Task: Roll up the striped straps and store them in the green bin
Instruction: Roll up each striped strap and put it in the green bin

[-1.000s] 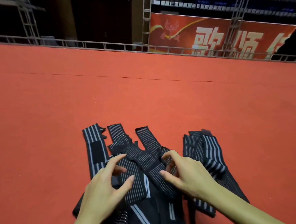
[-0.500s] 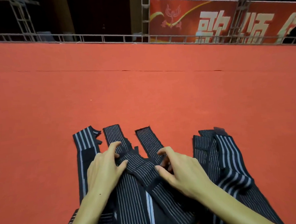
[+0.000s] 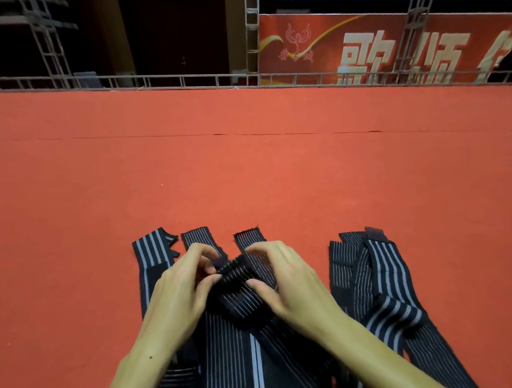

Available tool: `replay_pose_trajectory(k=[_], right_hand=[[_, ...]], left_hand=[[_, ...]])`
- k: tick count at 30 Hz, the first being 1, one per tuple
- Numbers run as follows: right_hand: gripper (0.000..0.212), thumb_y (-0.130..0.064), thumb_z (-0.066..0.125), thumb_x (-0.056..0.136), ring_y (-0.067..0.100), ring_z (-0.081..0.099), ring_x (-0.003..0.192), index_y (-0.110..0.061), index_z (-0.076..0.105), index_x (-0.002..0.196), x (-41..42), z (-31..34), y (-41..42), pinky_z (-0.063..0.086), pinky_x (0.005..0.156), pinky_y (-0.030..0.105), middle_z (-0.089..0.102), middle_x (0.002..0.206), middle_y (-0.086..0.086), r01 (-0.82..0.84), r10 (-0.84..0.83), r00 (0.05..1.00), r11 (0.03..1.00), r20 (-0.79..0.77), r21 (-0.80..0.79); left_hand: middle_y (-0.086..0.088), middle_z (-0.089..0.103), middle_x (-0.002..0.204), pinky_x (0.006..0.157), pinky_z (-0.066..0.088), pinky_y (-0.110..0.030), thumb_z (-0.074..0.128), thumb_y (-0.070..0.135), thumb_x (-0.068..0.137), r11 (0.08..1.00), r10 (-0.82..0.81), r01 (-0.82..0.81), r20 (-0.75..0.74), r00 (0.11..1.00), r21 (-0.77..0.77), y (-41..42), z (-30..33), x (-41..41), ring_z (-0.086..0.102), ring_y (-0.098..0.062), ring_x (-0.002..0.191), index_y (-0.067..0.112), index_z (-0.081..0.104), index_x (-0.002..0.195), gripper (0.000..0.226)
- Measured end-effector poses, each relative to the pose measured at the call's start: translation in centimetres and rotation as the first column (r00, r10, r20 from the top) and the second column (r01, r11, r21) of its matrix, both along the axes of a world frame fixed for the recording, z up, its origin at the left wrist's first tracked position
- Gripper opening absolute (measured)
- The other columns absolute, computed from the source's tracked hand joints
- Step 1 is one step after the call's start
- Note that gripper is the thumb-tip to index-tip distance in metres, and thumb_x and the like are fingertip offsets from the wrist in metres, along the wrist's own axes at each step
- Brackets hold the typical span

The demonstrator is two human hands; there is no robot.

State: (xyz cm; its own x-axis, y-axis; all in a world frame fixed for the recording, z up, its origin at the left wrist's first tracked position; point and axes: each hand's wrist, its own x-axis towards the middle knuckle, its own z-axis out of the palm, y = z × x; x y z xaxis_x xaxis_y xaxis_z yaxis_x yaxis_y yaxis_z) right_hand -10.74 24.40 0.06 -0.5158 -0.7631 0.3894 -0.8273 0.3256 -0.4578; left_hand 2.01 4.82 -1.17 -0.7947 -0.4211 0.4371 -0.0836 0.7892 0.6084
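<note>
Several black straps with grey stripes lie fanned out on the red carpet (image 3: pixel 248 179) in front of me. My left hand (image 3: pixel 179 287) and my right hand (image 3: pixel 286 278) both pinch the far end of the middle strap (image 3: pixel 239 289), which is lifted and folded back over itself between my fingertips. One broad-striped strap (image 3: pixel 151 258) lies flat to the left. More straps (image 3: pixel 371 271) are bunched to the right. No green bin is in view.
The red carpet stretches far ahead, with a seam (image 3: pixel 245 133) running across it. A metal truss rail (image 3: pixel 243 78) marks its far edge, with a red banner (image 3: pixel 389 47) behind.
Both hands have closed in on the middle strap's end and lifted it, folding it back toward me. The camera has tilted up a little.
</note>
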Motion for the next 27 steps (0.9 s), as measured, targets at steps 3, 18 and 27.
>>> replay_pose_trajectory(k=[3,18,27], right_hand=[[0.047,-0.033,0.068,0.102,0.011,0.055,0.127,-0.035,0.048,0.144,0.8,0.7,-1.7,0.051,0.101,0.037,0.057,0.136,-0.017,-0.052,0.051,0.999,0.997,-0.01,-0.064],[0.011,-0.016,0.078,0.097,0.007,0.071,0.101,-0.02,0.076,0.106,1.0,2.4,1.2,0.054,0.08,0.026,0.075,0.107,-0.014,-0.124,0.143,0.989,0.933,0.034,-0.339],[0.012,-0.01,0.072,0.102,0.008,0.071,0.112,-0.016,0.079,0.11,1.3,1.6,2.2,0.06,0.088,0.036,0.07,0.121,-0.008,-0.201,0.192,0.98,0.913,-0.06,-0.354]], left_hand=[[0.02,0.065,0.101,0.073,0.054,-0.032,0.074,0.018,0.099,0.998,-0.057,0.056,-0.029,0.998,-0.037,1.0,2.0,1.2,0.067,0.0,0.086,0.045,0.052,0.115,0.039],[0.018,0.079,0.095,0.086,0.056,-0.037,0.084,0.026,0.091,0.986,-0.06,0.084,-0.167,0.984,0.141,2.1,5.1,2.8,0.075,-0.009,0.098,0.044,0.07,0.115,0.033],[0.019,0.08,0.087,0.078,0.057,-0.032,0.087,0.015,0.089,0.979,0.034,0.011,-0.221,0.975,0.202,3.2,4.4,2.0,0.078,-0.003,0.087,0.031,0.068,0.107,0.031]])
